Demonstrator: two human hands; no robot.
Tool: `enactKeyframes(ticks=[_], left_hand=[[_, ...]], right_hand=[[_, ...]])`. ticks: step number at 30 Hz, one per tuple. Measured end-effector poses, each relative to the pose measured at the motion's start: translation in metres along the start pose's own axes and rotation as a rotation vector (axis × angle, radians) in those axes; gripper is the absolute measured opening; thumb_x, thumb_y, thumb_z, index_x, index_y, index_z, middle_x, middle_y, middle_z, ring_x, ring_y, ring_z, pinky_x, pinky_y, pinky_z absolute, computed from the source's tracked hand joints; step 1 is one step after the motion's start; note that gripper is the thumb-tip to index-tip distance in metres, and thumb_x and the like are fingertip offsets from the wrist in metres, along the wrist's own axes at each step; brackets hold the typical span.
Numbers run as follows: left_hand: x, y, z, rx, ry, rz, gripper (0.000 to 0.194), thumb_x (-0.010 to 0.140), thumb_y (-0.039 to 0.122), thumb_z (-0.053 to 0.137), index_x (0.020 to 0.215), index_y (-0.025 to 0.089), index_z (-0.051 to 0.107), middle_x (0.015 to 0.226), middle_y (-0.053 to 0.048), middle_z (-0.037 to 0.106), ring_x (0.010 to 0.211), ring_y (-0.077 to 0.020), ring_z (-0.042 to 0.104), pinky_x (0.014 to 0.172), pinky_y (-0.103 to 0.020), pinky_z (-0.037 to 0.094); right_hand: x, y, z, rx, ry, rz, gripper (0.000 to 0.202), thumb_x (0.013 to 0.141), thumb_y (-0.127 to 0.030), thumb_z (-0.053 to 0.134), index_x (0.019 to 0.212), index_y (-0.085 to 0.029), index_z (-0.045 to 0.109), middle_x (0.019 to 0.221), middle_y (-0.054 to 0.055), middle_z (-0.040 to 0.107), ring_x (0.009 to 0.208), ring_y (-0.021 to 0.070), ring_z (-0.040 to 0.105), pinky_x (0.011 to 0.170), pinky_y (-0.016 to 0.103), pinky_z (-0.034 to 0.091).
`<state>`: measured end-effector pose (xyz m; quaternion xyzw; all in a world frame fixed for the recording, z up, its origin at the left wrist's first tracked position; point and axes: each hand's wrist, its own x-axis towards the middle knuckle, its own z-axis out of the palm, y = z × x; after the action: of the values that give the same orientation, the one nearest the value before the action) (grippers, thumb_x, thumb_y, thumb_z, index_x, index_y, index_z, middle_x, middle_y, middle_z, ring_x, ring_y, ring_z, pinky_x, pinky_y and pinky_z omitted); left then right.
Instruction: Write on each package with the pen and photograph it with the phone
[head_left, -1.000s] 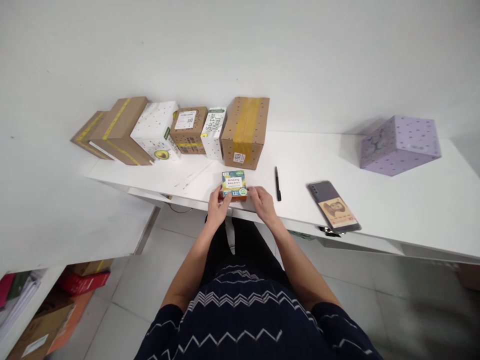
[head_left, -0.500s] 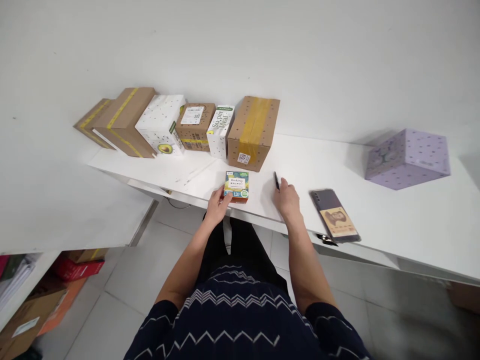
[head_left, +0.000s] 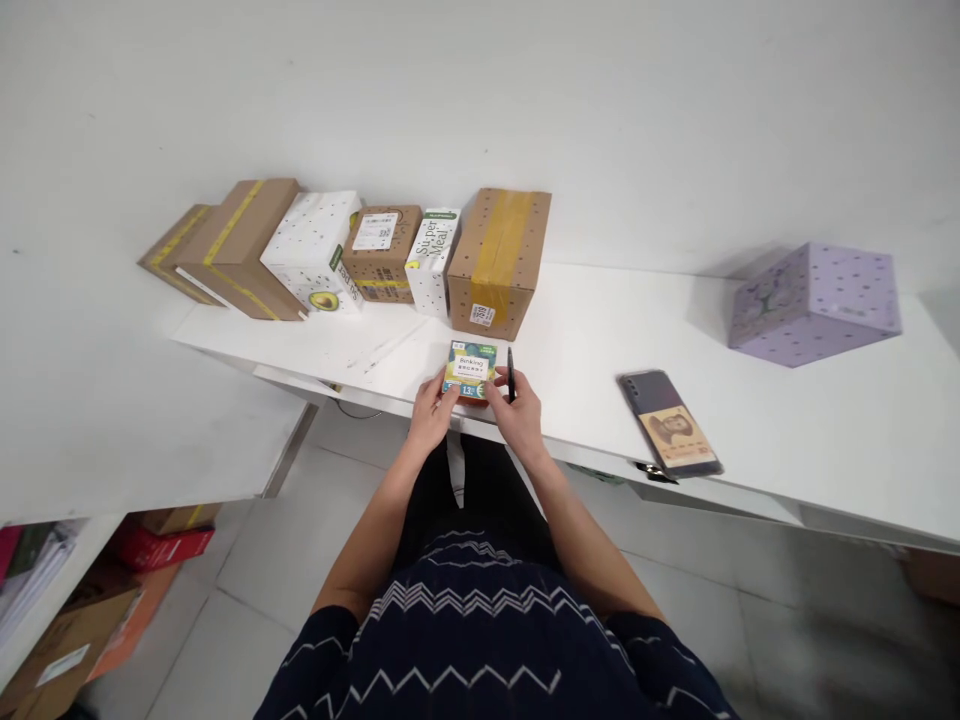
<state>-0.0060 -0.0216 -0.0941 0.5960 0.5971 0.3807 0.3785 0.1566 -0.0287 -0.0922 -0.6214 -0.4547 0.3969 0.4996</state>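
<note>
One pen [head_left: 511,374], now in right fingers [head_left: 498,398], nearer the small box [head_left: 469,369]

small box [head_left: 470,368]: lower corners under fingers [head_left: 494,398], fine print unreadable | desk [head_left: 600,320]: right end cut off

Your shirt [head_left: 472,640] is dark navy with pale zigzag lines: one broad zigzag across the chest, a band of tighter, stacked ones below it, then short broken ones. Your short sleeves [head_left: 326,632] carry similar pale lines. Your trousers [head_left: 499,490] are black; your left hand [head_left: 431,412] and right hand [head_left: 521,418] are bare.
</note>
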Motion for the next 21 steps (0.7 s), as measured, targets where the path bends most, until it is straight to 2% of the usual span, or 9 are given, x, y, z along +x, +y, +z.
enactKeyframes(ticks=[3, 7, 11, 14, 17, 21], left_hand=[[-0.005, 0.001, -0.003, -0.017, 0.074, 0.052, 0.058, 0.093, 0.049, 0.058, 0.146, 0.028, 0.052, 0.134, -0.011, 0.060, 0.124, -0.0261, 0.055, 0.108, -0.043, 0.045], [-0.013, 0.008, -0.003, 0.140, 0.171, 0.152, 0.075, 0.083, 0.043, 0.071, 0.151, 0.028, 0.042, 0.132, -0.013, 0.055, 0.123, -0.0273, 0.056, 0.106, -0.043, 0.047], [-0.017, 0.008, 0.006, 0.239, 0.270, 0.131, 0.104, 0.073, 0.041, 0.081, 0.158, 0.021, 0.023, 0.142, -0.019, 0.051, 0.134, -0.0358, 0.048, 0.111, -0.053, 0.041], [-0.019, 0.002, 0.013, 0.171, 0.299, 0.067, 0.114, 0.069, 0.044, 0.085, 0.158, 0.020, 0.017, 0.146, -0.022, 0.048, 0.135, -0.0383, 0.048, 0.111, -0.056, 0.041], [-0.019, -0.005, 0.018, 0.091, 0.303, 0.011, 0.112, 0.068, 0.045, 0.085, 0.155, 0.020, 0.020, 0.147, -0.022, 0.048, 0.136, -0.0373, 0.049, 0.111, -0.055, 0.041], [-0.018, -0.014, 0.022, 0.085, 0.346, 0.038, 0.089, 0.071, 0.042, 0.082, 0.144, 0.020, 0.037, 0.139, -0.019, 0.054, 0.132, -0.0333, 0.053, 0.108, -0.051, 0.045]], right_hand=[[-0.005, 0.008, 0.009, 0.091, -0.019, 0.004, 0.042, 0.081, -0.047, 0.063, 0.112, -0.020, 0.060, 0.097, 0.004, 0.068, 0.070, 0.0152, 0.060, 0.071, 0.032, 0.053], [-0.010, 0.023, 0.021, 0.187, -0.099, 0.042, 0.041, 0.080, -0.045, 0.062, 0.112, -0.019, 0.060, 0.105, 0.009, 0.073, 0.092, 0.0217, 0.067, 0.086, 0.038, 0.055], [-0.011, 0.030, 0.022, 0.067, -0.051, 0.043, 0.038, 0.082, -0.045, 0.058, 0.108, -0.018, 0.065, 0.099, 0.008, 0.074, 0.078, 0.0207, 0.065, 0.080, 0.039, 0.054], [-0.010, 0.029, 0.016, 0.071, 0.001, 0.027, 0.039, 0.083, -0.047, 0.057, 0.106, -0.018, 0.066, 0.100, 0.009, 0.075, 0.083, 0.0218, 0.066, 0.083, 0.039, 0.053], [-0.007, 0.028, 0.011, 0.115, 0.013, 0.022, 0.041, 0.082, -0.049, 0.059, 0.106, -0.017, 0.066, 0.102, 0.010, 0.075, 0.095, 0.0233, 0.067, 0.088, 0.039, 0.052], [-0.005, 0.029, 0.008, 0.107, -0.012, 0.042, 0.042, 0.083, -0.053, 0.059, 0.105, -0.018, 0.066, 0.095, 0.008, 0.075, 0.081, 0.0206, 0.066, 0.074, 0.035, 0.052]])
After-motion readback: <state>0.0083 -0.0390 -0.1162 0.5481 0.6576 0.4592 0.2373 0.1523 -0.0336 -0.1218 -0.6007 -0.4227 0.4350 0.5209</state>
